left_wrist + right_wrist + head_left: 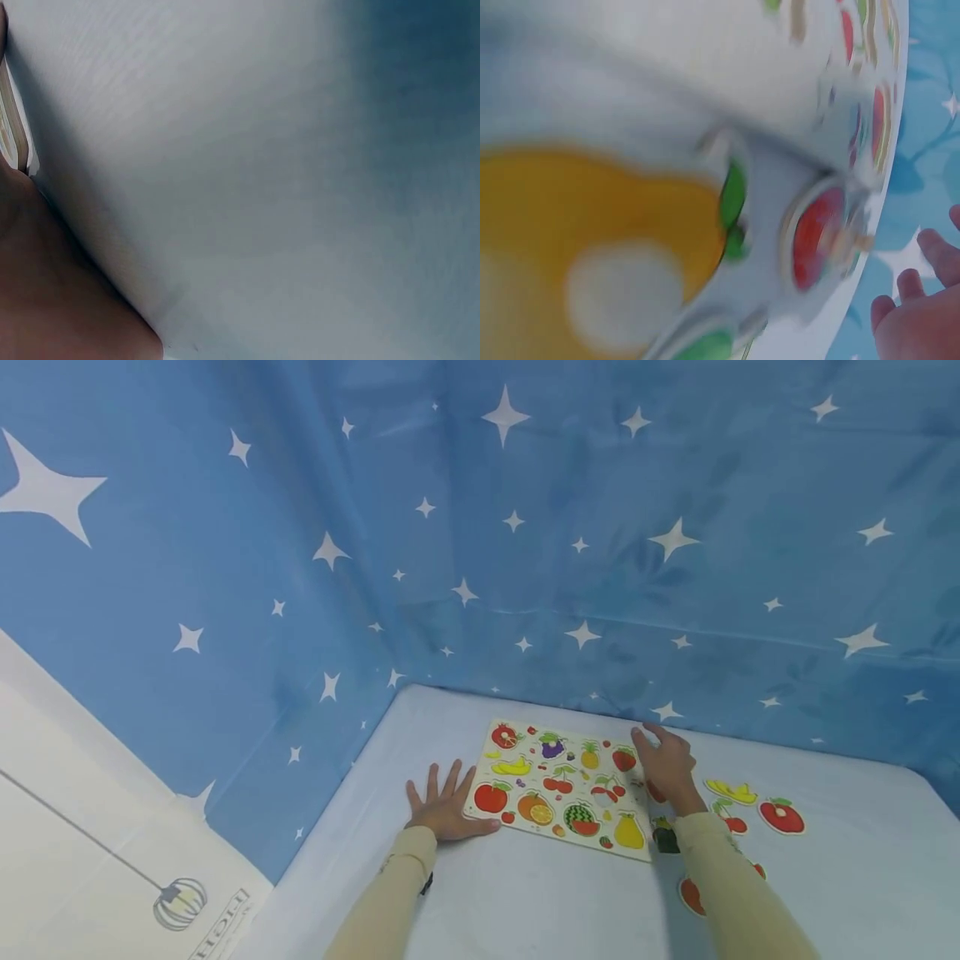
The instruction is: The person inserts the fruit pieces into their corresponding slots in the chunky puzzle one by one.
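Left hand: flat on the desk, fingers [432, 782] spread, grasping nothing, at the board's left edge.
Right hand [666, 768]: fingers loosely apart, holding nothing, by the board's far-right corner.
Board: cream rectangular fruit puzzle board [483, 772], towards the white desk's [525, 910] far edge.
Loose pieces: yellow banana piece [731, 791], red round apple piece [782, 817], right of the board.

Around me, a creased blue covering [570, 477] with white four-pointed stars [506, 417] backed a pale, round-cornered table [555, 910]; to my left, a white surface [67, 760] bore a drawn hanging lamp [180, 903].
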Motion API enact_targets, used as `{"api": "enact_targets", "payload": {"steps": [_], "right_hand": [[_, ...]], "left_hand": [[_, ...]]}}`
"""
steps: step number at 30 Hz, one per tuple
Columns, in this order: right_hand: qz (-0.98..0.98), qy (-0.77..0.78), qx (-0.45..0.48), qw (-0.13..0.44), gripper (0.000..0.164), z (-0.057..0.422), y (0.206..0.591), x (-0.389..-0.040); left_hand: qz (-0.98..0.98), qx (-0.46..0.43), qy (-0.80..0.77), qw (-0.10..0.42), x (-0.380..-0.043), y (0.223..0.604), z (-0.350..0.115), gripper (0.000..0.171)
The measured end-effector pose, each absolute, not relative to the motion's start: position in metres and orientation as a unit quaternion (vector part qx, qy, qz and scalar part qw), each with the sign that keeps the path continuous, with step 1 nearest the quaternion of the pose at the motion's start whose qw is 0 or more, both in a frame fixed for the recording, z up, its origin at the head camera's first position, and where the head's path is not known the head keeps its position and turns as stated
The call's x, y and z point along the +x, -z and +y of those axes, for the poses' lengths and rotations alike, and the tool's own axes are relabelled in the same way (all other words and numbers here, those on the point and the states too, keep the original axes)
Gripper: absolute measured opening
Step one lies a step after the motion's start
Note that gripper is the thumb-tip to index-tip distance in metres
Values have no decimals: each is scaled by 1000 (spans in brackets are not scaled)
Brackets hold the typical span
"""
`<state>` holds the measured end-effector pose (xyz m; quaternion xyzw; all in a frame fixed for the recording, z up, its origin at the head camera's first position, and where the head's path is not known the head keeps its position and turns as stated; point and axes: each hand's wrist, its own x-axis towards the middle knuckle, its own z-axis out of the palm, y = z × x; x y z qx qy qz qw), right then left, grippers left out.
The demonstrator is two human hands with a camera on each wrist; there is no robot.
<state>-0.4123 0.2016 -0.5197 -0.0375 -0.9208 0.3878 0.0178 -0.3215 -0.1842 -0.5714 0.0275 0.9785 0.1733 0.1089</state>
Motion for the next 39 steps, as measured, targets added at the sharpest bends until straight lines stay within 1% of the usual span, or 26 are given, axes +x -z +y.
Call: {"api": "enact_targets", "payload": {"steps": [7,17,24,34,39], "right_hand": [[-922,-383,-53,5,78,231,522,-404],[-912,-394,-112,-15,73,253,531,-396],[-907,-406,-110,-20,69,259,532,-395],[-920,-381,-92,-35,63,250,531,-397],[-933,-353,-59,-37,62,250,536,-401]], "left_hand": [[977,27,-179,114,-326,575,-185,118],[978,23,-179,108,-327,577,-189,117],[976,26,-189,106,-325,576,-186,117],[977,22,-184,105,-325,577,-185,118],[977,21,-185,108,-327,578,-185,119]]}}
